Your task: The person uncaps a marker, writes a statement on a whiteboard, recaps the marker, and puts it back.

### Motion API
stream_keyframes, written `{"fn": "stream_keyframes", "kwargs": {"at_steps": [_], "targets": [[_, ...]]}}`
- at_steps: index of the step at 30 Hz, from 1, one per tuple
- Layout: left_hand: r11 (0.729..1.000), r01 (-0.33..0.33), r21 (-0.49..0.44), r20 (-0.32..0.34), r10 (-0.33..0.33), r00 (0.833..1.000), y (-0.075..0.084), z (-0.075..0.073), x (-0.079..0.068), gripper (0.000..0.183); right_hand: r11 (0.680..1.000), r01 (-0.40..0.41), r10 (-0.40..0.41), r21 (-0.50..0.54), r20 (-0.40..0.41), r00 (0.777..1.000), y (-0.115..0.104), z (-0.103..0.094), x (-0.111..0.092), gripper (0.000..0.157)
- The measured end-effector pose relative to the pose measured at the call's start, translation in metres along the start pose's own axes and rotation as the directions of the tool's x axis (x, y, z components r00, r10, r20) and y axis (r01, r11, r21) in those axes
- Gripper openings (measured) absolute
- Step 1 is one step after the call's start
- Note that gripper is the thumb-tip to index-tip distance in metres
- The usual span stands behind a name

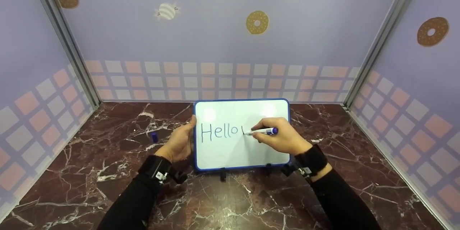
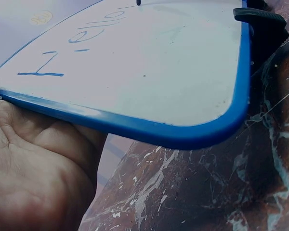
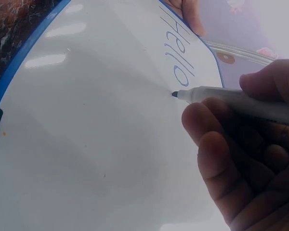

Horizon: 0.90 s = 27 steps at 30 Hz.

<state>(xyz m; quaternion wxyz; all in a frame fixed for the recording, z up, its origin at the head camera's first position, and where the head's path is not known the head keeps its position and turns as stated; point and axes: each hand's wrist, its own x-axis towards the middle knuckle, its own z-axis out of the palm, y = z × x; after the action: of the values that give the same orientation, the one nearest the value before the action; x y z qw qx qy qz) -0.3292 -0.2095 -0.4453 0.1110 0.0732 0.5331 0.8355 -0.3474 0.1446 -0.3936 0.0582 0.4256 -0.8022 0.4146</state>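
Observation:
A small whiteboard [image 1: 230, 154] with a blue frame stands tilted, with "Hello" and one more short stroke written on it in blue. My left hand [image 1: 180, 140] holds its left edge; in the left wrist view, the palm [image 2: 38, 163] lies under the frame and a fingertip shows over it. Between thumb and fingers, my right hand [image 1: 282, 136] pinches a white marker [image 1: 261, 132] with a blue end. The marker's dark tip is right at the board's surface, just past the "o", as the right wrist view shows.
A blue marker cap [image 1: 154, 137] stands on the dark red marbled table [image 1: 118, 172], left of the left hand. Black feet [image 1: 223, 174] support the board's lower edge. Patterned panels [image 1: 215, 43] with grey metal corner posts enclose the table at the back and sides.

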Motion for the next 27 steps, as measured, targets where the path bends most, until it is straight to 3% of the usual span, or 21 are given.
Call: {"fn": "stream_keyframes", "kwargs": {"at_steps": [8, 27], "targets": [[1.0, -0.009, 0.007, 0.031, 0.009, 0.999, 0.0, -0.0002, 0.0, 0.057, 1.0, -0.006, 0.006, 0.005, -0.007, 1.0, -0.0017, -0.0013, -0.0011, 0.013], [1.0, 0.0, 0.017, 0.012, -0.001, 1.0, -0.0009, -0.0005, -0.0002, 0.058, 0.998, 0.053, -0.055, -0.023, -0.123, 0.991, 0.0016, -0.0002, 0.0007, 0.013]]}}
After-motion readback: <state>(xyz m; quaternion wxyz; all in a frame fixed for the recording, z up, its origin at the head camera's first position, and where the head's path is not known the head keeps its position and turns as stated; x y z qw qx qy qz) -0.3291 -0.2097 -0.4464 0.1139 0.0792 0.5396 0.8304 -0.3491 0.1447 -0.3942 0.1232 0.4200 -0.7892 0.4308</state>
